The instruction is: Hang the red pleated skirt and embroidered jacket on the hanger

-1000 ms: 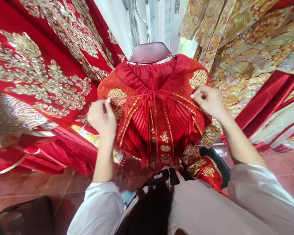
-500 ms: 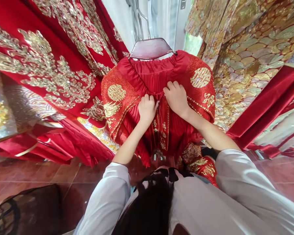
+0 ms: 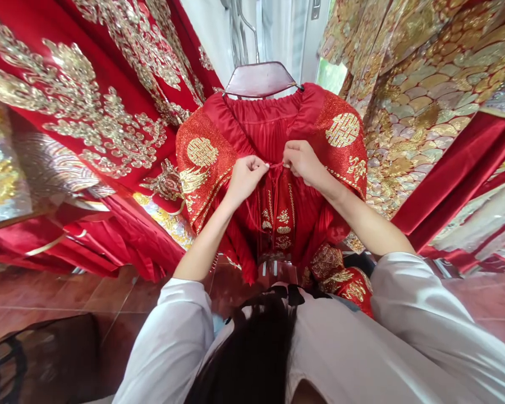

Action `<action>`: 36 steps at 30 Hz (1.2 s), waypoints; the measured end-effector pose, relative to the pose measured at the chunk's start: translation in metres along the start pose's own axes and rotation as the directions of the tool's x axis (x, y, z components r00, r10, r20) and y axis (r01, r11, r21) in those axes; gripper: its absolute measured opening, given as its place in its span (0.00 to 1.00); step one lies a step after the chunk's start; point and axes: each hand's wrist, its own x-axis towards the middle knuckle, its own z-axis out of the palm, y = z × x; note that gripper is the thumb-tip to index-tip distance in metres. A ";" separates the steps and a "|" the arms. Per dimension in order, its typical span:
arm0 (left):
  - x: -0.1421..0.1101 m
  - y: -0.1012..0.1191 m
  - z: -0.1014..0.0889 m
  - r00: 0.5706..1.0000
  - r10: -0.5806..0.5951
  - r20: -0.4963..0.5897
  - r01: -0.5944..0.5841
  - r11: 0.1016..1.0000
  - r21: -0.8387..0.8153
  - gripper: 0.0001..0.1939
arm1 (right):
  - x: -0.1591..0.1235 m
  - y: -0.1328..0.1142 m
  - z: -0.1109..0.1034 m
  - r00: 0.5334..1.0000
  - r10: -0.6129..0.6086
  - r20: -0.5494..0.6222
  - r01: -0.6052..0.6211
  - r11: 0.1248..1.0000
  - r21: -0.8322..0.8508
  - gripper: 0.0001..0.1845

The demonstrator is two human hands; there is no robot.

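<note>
A red pleated skirt (image 3: 273,129) with gold embroidery hangs from a dark hanger (image 3: 260,78) straight ahead. A thin red drawstring (image 3: 275,165) runs across its front, just below the gathered waist. My left hand (image 3: 244,177) pinches the string's left part with closed fingers. My right hand (image 3: 303,161) pinches the right part, also closed. The two hands sit close together at the skirt's middle, a short length of string taut between them.
A red garment with heavy gold embroidery (image 3: 88,106) hangs at the left. Gold scale-patterned robes (image 3: 421,84) with red trim hang at the right. Red floor tiles (image 3: 67,297) lie below. A window frame (image 3: 286,33) stands behind the hanger.
One second ago my hands were wide apart, pulling the string taut. They came together at the skirt's middle and now each pinches the string there.
</note>
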 end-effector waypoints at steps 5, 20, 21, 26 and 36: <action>0.005 0.038 -0.026 0.981 0.193 -0.027 -0.189 0.977 0.103 0.10 | 0.003 -0.018 0.000 0.982 -0.155 -0.108 0.122 0.956 -0.268 0.18; 0.041 0.057 -0.101 0.900 0.366 0.239 -0.425 0.859 0.284 0.11 | 0.018 -0.070 -0.088 0.974 0.054 0.221 0.073 0.846 -0.528 0.05; 0.035 0.062 -0.099 0.907 0.310 0.285 -0.399 0.851 0.343 0.08 | 0.018 -0.069 -0.086 0.941 0.065 0.332 0.117 0.858 -0.501 0.03; 0.028 0.070 -0.084 0.930 0.368 -0.022 -0.244 0.659 0.711 0.08 | 0.020 -0.065 -0.067 0.856 0.012 0.517 0.120 0.968 -0.221 0.06; 0.060 0.035 -0.027 0.904 0.420 -0.075 -0.399 0.894 0.204 0.10 | 0.050 -0.040 0.003 0.955 -0.298 0.017 0.297 0.944 -0.141 0.13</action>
